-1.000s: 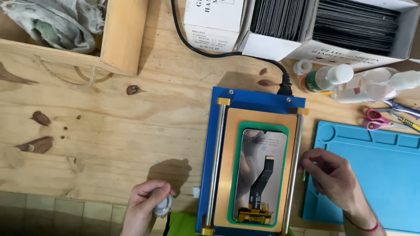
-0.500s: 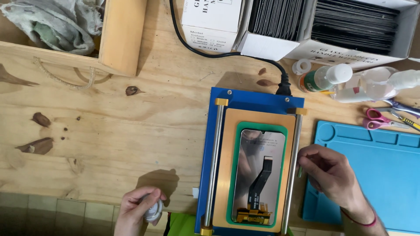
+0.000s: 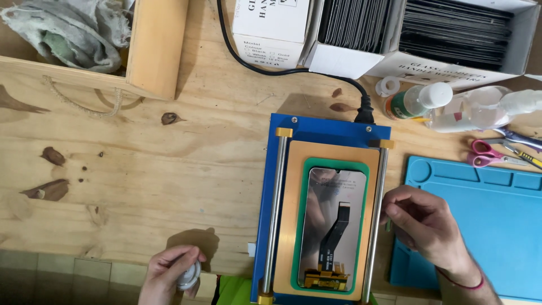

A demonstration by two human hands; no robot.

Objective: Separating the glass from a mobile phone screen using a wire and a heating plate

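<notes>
Plywood bench under me, knotty and pale, its near edge dropping to tiled floor at the bottom of view. Nearest, my left hand (image 3: 169, 275) sits right at that edge, fingers curled tight around a small white spool (image 3: 188, 277), likely wire or tape, held off the wood. My right hand (image 3: 426, 226) rests against the right steel rail (image 3: 375, 217) of the blue separator machine (image 3: 327, 127), fingers bent and pinched together near the rail; whether they grip anything I cannot tell. Between the two rails, a phone screen (image 3: 332, 226) lies face down in a green mould (image 3: 300, 226) on the tan pad, flex cable up, seated so it cannot slide. Just right, a blue work mat (image 3: 485, 226) offers open room. Left of the machine, bare wood runs wide. Farther off: pink scissors (image 3: 485, 153), clear bottles (image 3: 474, 110), power cord (image 3: 265, 66) plugged into the machine's rear, white boxes (image 3: 446, 31) of dark glass panels, wooden tray (image 3: 155, 48) with rags (image 3: 62, 28).
</notes>
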